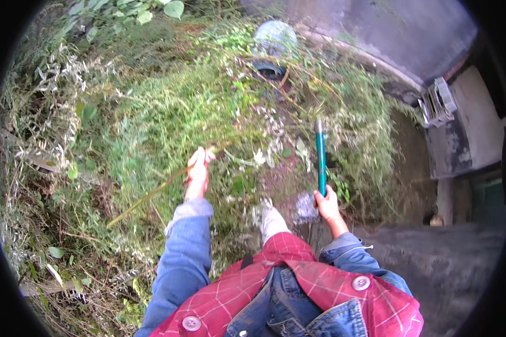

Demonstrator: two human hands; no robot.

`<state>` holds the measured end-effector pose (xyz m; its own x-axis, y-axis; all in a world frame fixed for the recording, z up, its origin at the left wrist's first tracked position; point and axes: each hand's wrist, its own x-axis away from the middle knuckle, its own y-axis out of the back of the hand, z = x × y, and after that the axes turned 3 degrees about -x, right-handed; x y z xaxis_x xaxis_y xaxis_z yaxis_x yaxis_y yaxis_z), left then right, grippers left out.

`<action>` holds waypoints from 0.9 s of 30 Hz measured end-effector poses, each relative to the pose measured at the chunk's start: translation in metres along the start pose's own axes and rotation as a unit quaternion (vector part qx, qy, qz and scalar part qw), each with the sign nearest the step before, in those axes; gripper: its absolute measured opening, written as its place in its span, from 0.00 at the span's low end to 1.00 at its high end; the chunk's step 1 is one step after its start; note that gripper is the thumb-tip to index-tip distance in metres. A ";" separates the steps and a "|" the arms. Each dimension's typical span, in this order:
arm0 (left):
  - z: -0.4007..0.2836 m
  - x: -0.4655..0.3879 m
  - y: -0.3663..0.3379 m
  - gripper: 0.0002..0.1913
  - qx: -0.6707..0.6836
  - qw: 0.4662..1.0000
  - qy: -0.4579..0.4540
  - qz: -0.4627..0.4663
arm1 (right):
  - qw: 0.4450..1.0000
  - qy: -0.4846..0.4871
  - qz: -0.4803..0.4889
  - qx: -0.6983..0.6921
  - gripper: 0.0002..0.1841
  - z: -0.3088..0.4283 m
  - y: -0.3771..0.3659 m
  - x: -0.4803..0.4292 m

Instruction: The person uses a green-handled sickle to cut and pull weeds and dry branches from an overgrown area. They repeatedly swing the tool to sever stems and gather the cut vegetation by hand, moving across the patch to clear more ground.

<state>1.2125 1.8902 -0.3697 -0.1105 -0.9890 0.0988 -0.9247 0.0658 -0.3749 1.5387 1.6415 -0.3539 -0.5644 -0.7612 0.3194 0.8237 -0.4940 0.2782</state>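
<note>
My left hand (199, 166) is closed on a long yellowish plant stalk (145, 197), which slants down to the left over the weeds. My right hand (329, 204) grips the lower end of a green tube-like handle (321, 162) with a grey end; the handle points away from me, and whether it bears a blade cannot be told. Tall green weeds (164, 109) with pale leaves lie before and around both hands. Between the hands a strip of reddish-brown ground (284, 181) shows among the leaves.
A rounded pale container (276, 38) and a dark round-mouthed vessel (271, 70) stand among the weeds ahead. A grey wall (387, 38) rises at the upper right, with a white slatted object (438, 103) near its corner. Dark paving (438, 261) lies at the lower right.
</note>
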 end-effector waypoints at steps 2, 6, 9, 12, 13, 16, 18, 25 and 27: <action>-0.011 -0.015 0.002 0.18 0.002 1.000 -0.029 0.003 | 0.988 0.090 -0.058 0.108 0.14 -0.002 -0.016 -0.056; -0.031 -0.024 0.016 0.20 0.028 0.999 -0.022 -0.031 | 0.996 -0.053 0.053 0.053 0.21 0.000 -0.061 -0.170; -0.036 -0.024 0.029 0.20 0.044 0.995 0.013 -0.089 | 0.981 -0.134 0.133 -0.035 0.23 0.009 -0.101 -0.249; -0.035 -0.028 0.042 0.21 0.042 0.992 0.025 -0.119 | 0.947 -0.214 0.201 -0.132 0.24 0.012 -0.145 -0.326; -0.035 -0.030 0.047 0.21 0.043 0.988 0.032 -0.142 | 0.954 -0.217 0.195 -0.065 0.25 0.008 -0.161 -0.348; -0.037 -0.036 0.060 0.22 0.027 0.987 0.035 -0.152 | 0.930 -0.254 0.245 0.107 0.26 -0.032 -0.205 -0.392; -0.042 -0.039 0.066 0.22 0.025 0.986 0.048 -0.157 | 0.927 -0.304 0.217 0.027 0.26 -0.064 -0.227 -0.404; -0.022 -0.074 0.068 0.21 0.040 0.970 0.135 -0.200 | 0.965 -0.166 0.095 0.178 0.31 -0.023 -0.109 -0.254; -0.028 -0.098 0.074 0.19 0.051 0.958 0.084 -0.268 | 0.907 -0.279 0.183 0.258 0.34 0.026 -0.029 -0.158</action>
<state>1.1449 1.9962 -0.3809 0.3058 -0.8409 0.4465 -0.8259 -0.4676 -0.3151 1.6025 1.7872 -0.3893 -0.3156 -0.4330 0.8443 0.9079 0.1208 0.4013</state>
